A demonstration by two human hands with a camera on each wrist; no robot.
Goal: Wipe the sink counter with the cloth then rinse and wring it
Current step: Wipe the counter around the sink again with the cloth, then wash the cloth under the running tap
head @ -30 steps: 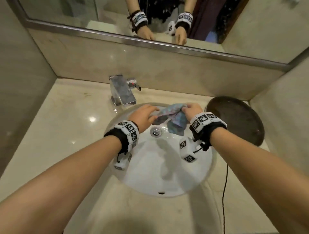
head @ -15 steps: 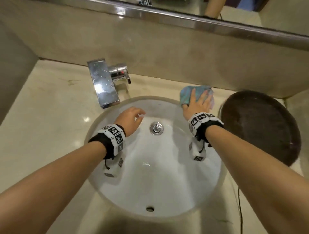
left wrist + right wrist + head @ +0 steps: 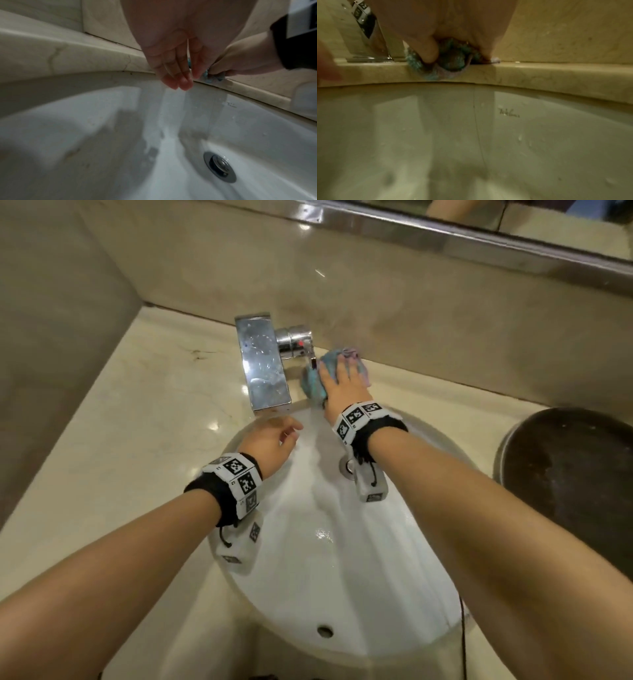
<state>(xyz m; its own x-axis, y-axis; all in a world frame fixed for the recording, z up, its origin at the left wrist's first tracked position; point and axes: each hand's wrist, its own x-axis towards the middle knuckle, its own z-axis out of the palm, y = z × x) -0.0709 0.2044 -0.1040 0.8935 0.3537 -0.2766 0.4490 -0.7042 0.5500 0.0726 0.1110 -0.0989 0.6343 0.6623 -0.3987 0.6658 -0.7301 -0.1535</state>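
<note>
A teal and pink cloth (image 3: 310,380) lies bunched on the beige counter (image 3: 137,405), on the strip behind the white sink (image 3: 325,559), just right of the chrome faucet (image 3: 265,364). My right hand (image 3: 342,381) presses it down with fingers spread flat. In the right wrist view the cloth (image 3: 452,59) bulges over the counter's inner lip under my palm. My left hand (image 3: 270,440) hangs over the basin's back left with relaxed fingers (image 3: 173,67) and holds nothing. The cloth (image 3: 208,77) peeks out beyond them.
A dark round dish (image 3: 575,484) sits on the counter at the right. The drain plug (image 3: 347,465) lies under my right wrist. A tiled wall and a mirror frame (image 3: 445,231) close off the back, and a side wall the left.
A second ago both hands held the cloth over the basin. The left hand let go. The right hand set it on the back counter and slid it left to the faucet.
</note>
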